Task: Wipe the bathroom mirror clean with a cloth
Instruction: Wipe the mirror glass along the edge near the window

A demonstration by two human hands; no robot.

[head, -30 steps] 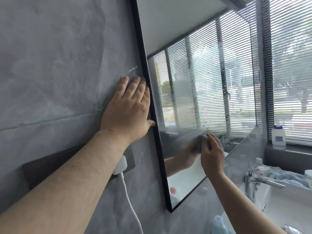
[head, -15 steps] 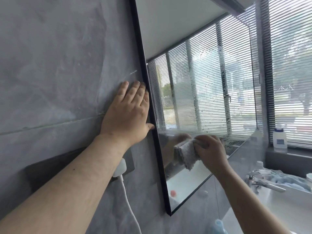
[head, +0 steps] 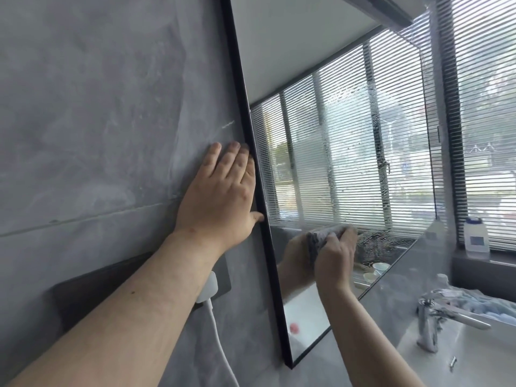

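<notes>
A: Left hand (head: pixel 220 196), status?
B: Flat on the grey wall (head: pixel 97 121), fingers straight and together, pointing toward 12 o'clock. Thumb tip touches the black frame of the mirror (head: pixel 349 169).

A: Right hand (head: pixel 335 255)?
B: Fingers curled round a bunched grey cloth (head: pixel 321 236), pressing it on the glass. Sits at 3 o'clock from the left wrist, low on the mirror. Its reflection meets it at the cloth.

A: Mirror surface?
B: Droplets and a wet haze at 12 to 1 o'clock from the cloth. The glass reflects slatted blinds.

A: Surroundings?
B: White plug and cord (head: pixel 215 317) in a dark socket plate under the left forearm, 6 o'clock from the left hand. Chrome tap (head: pixel 435 317) over the counter (head: pixel 391 289) at 4 o'clock from the right hand. White bottle (head: pixel 476 233) on the window sill at 3 o'clock. Crumpled pale-blue fabric (head: pixel 480 303) just behind the tap.
</notes>
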